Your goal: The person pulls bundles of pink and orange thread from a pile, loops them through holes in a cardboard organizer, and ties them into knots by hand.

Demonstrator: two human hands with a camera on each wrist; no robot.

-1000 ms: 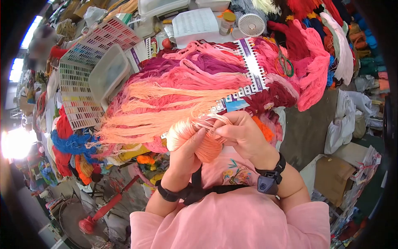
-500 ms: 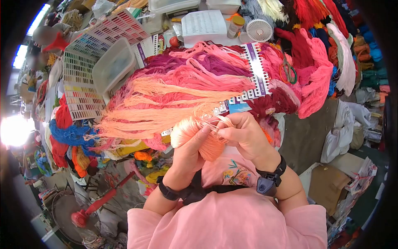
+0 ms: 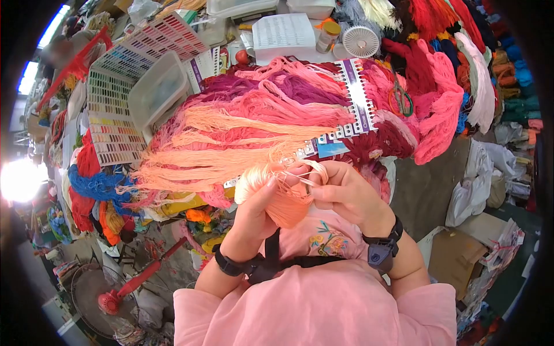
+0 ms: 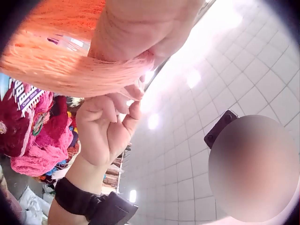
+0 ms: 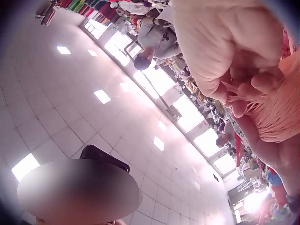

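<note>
A skein of peach thread [image 3: 293, 209] is held in front of my chest in the head view. My left hand [image 3: 254, 214] grips it, thumb on top, with the thread looped round that hand. Fine strands run across to my right hand [image 3: 349, 193], whose thumb and curled fingers pinch them at the skein's right side. In the left wrist view the peach skein [image 4: 56, 70] wraps past the left hand [image 4: 145, 30], with the right hand's fingers just below. In the right wrist view, strands of the skein [image 5: 281, 112] reach the right fingertips [image 5: 262, 83].
Pink, purple and peach thread bundles [image 3: 254, 109] on punched cards [image 3: 359, 95] cover the table. A colour chart [image 3: 109, 109], plastic tub [image 3: 157, 92], paper sheet [image 3: 283, 37], jar [image 3: 328, 37] and scissors [image 3: 402, 98] lie around them. A red floor fan [image 3: 112, 301] stands lower left.
My right hand has shifted slightly right and down, spreading the strands from the left hand's skein. Far off at upper left, a red bundle has been raised and stretched out. The head view has shifted slightly.
</note>
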